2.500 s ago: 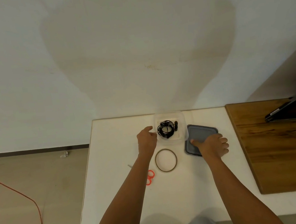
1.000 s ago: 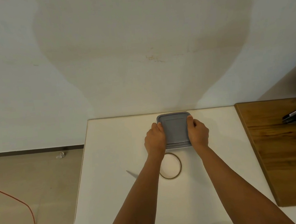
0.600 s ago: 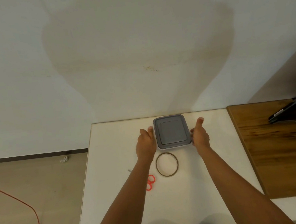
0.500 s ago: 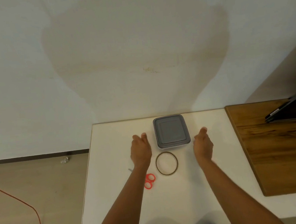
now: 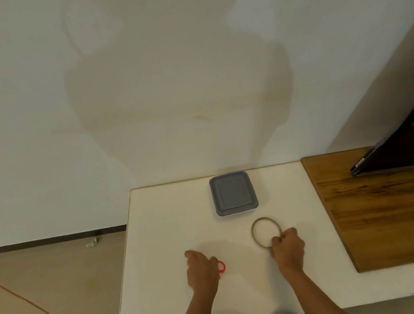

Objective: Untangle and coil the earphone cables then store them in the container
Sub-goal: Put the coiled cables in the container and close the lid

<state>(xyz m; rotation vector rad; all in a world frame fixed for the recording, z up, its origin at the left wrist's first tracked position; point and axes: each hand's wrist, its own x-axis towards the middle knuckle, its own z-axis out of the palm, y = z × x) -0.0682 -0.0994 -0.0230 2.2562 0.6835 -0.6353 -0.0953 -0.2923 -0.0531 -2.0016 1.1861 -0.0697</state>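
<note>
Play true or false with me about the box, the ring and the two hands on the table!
1. The container has its grey lid on. True.
2. The right hand pinches the brown ring. True.
3. The left hand holds the container. False: it is down by the red scissors, apart from the container.
4. The brown ring lies inside the container. False: it is on the white table, in front of the closed container.

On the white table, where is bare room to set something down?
Bare: the far-left stretch of table, left of the lidded container; also the near edge between the forearms. Crowded: the middle, where the right hand pinches the brown ring and the left hand covers red scissors.
</note>
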